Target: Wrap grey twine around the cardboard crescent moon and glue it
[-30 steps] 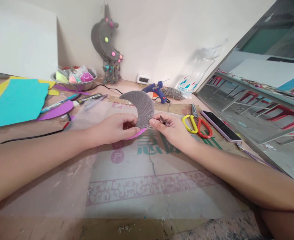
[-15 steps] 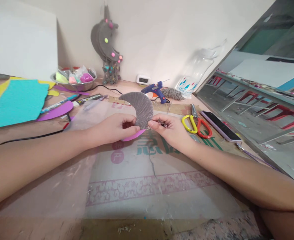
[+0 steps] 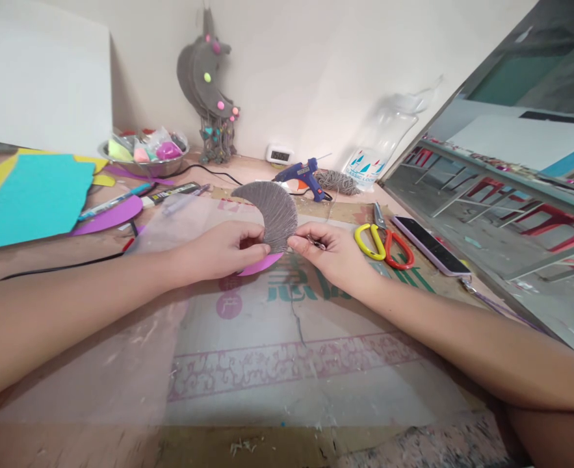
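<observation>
In the middle of the head view stands a crescent moon shape (image 3: 275,211) wrapped in grey yarn, tilted up over the work surface. My left hand (image 3: 228,249) pinches its lower left part between thumb and fingers. At its lower right edge my right hand (image 3: 329,251) is closed, thumb against forefinger; a bit of grey yarn seems to lie between those fingers, though it is mostly hidden. The lower tip of the moon is partly behind my left hand. A purple piece (image 3: 261,264) shows just below it, and a loose grey yarn end (image 3: 297,325) trails onto the sheet.
Behind are a blue glue gun (image 3: 303,177), a grey yarn ball (image 3: 339,182), a small clock (image 3: 279,155) and a clear jar (image 3: 374,146). Scissors (image 3: 384,242) and a phone (image 3: 431,246) lie right; turquoise foam (image 3: 36,198) and a metal bowl (image 3: 143,170) left. A finished-looking moon ornament (image 3: 208,81) hangs behind.
The moon shape has shifted very slightly left and down with my left hand. My right hand stays almost in place at its edge.
</observation>
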A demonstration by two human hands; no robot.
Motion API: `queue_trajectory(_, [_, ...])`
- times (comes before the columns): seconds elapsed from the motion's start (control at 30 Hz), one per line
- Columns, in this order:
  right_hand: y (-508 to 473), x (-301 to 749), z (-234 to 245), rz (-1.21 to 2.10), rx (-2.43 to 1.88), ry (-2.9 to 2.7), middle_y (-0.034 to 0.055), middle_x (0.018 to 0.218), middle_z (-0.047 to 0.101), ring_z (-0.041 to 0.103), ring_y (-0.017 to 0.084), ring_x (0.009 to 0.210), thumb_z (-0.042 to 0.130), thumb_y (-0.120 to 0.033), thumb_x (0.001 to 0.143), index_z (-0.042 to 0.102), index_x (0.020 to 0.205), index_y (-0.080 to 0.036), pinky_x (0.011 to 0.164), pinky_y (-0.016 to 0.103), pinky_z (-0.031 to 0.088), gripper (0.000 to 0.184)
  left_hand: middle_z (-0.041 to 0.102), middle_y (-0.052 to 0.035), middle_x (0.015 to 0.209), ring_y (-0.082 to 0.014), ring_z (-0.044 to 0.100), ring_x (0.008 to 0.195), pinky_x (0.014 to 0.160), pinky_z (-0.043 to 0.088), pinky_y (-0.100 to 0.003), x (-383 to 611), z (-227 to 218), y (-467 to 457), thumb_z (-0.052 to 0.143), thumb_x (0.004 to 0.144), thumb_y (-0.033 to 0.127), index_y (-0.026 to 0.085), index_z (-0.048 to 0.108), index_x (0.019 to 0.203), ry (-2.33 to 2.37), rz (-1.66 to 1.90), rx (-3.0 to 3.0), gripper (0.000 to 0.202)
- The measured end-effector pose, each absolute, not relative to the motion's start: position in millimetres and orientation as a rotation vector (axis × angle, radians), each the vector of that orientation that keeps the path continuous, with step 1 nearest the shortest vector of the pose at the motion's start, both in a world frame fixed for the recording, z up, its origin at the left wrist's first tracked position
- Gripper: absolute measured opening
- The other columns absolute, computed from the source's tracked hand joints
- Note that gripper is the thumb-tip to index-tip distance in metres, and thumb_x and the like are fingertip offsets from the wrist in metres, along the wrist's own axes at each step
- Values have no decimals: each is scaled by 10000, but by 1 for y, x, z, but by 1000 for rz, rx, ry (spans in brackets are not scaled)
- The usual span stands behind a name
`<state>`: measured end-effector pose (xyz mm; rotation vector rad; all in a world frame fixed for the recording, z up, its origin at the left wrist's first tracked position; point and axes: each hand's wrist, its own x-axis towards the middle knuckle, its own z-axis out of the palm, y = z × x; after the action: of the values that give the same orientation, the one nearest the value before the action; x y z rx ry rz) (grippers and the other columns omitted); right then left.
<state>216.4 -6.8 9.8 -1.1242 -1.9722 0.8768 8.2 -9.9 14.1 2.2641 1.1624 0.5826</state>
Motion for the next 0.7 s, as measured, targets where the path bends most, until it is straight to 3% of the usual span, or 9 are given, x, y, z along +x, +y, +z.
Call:
queue_trajectory(0.3, [-5, 216, 10, 880, -1097, -1973, -17, 681, 546, 464, 99, 612, 585, -398, 811, 600, 768, -171, 604, 244, 394, 232, 377, 56, 560, -83, 387, 515, 482, 287, -240, 6, 14, -12, 507, 824, 359, 189, 375, 609, 1087, 620, 2109, 305])
queue_trajectory(0.4, [-5, 220, 10, 817, -1061, -2028, -14, 713, 545, 472, 103, 614, 560, -417, 838, 574, 856, -172, 594, 245, 390, 246, 390, 57, 549, -77, 387, 491, 457, 276, -232, 6, 12, -12, 505, 830, 382, 189, 381, 615, 1103, 629, 2063, 314])
queue_trajectory(0.57, [-3, 237, 11, 329, -955, -2288, 66, 914, 605, 561, 173, 800, 412, -443, 927, 522, 1105, -158, 709, 302, 431, 353, 440, 51, 545, -73, 411, 462, 439, 288, -226, 6, 13, -11, 497, 835, 411, 190, 405, 632, 1076, 635, 1973, 314])
queue_trajectory(0.7, [-3, 243, 13, -158, -887, -2456, 87, 892, 626, 584, 194, 805, 406, -382, 945, 565, 1102, -157, 689, 303, 423, 317, 463, 47, 549, -83, 456, 485, 452, 322, -218, 5, 13, -10, 504, 835, 417, 188, 436, 645, 1098, 606, 1964, 305])
